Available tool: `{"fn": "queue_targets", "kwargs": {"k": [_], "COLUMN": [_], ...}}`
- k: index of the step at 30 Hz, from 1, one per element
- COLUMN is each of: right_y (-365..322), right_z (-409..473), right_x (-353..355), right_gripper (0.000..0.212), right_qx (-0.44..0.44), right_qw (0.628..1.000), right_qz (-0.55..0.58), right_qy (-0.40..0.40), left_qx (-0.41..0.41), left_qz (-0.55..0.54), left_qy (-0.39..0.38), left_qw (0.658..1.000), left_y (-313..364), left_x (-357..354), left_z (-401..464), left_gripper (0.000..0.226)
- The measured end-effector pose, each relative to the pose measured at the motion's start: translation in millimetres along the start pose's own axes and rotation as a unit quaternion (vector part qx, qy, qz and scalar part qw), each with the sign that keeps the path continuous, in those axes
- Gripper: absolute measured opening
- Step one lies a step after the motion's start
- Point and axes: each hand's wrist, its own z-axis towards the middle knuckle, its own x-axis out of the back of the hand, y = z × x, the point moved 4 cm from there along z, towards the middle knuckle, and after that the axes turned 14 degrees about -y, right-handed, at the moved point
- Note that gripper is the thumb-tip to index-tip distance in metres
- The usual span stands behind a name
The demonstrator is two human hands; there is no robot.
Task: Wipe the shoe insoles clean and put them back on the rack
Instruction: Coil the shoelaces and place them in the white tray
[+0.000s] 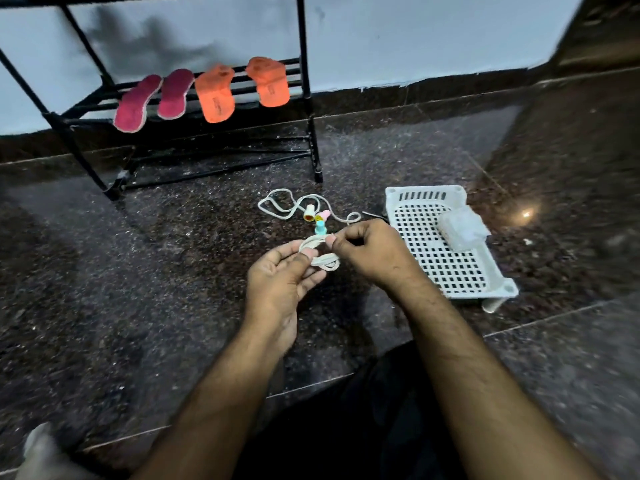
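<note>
Both hands work a white cord low over the floor, in front of the person. Left hand holds the coiled loops betw thumb and fingers; right hand pinches a strand at the top of the coil. Looks like winding or untangling, not wiping, so the insole job seems done or paused.

To do this well: keep loops flat in the left palm, feed w/ the right in even turns, don't yank. The free end trails away beyond the hands, past three small plastic clips, and could snag them.

Insoles: two magenta insoles and two orange insoles lie across the rails of the black rack, well beyond the hands and to the left. Fuzzy, fabric-like tops, pale edges; orange pair broader.

Cord is flat, limp, lace-like. Just right of the right hand sits a white perforated tray, rigid plastic, w/ a translucent blurred lump on it. Floor is dark speckled polished stone.
</note>
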Motion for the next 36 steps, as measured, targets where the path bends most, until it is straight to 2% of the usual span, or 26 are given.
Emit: {"fn": "queue_targets", "kwargs": {"k": [4,11,17,21,25,28,32,36], "right_y": [21,83,135,158,174,177,177,171], "right_z": [-9,-27,-39,-44,-45,-46,-48,-52], "right_x": [29,84,112,129,140,144,144,145], "right_gripper": [0.018,0.029,0.036,0.024,0.034,0.023,0.02,0.017], "right_qx": [-0.042,-0.167,-0.263,-0.321,-0.369,-0.361,-0.347,-0.343], "right_qw": [0.999,0.98,0.96,0.936,0.905,0.909,0.916,0.91], "right_qz": [0.001,0.012,-0.004,-0.059,-0.122,-0.123,-0.115,-0.138], "right_qy": [0.012,0.103,0.092,0.131,0.173,0.169,0.167,0.187], "left_qx": [0.005,-0.014,0.002,0.011,0.023,0.03,0.049,0.06], "left_qz": [0.017,0.166,0.273,0.39,0.495,0.547,0.586,0.608], "left_qy": [0.005,-0.005,-0.012,-0.054,-0.094,-0.1,-0.107,-0.093], "left_qw": [1.0,0.986,0.962,0.919,0.864,0.831,0.802,0.786], "left_y": [-22,-61,-104,-116,-126,-137,-144,-142], "left_x": [-34,-101,-132,-155,-186,-196,-201,-200], "left_z": [8,34,53,71,79,90,94,94], "left_gripper": [0.011,0.004,0.006,0.009,0.011,0.012,0.008,0.004]}}
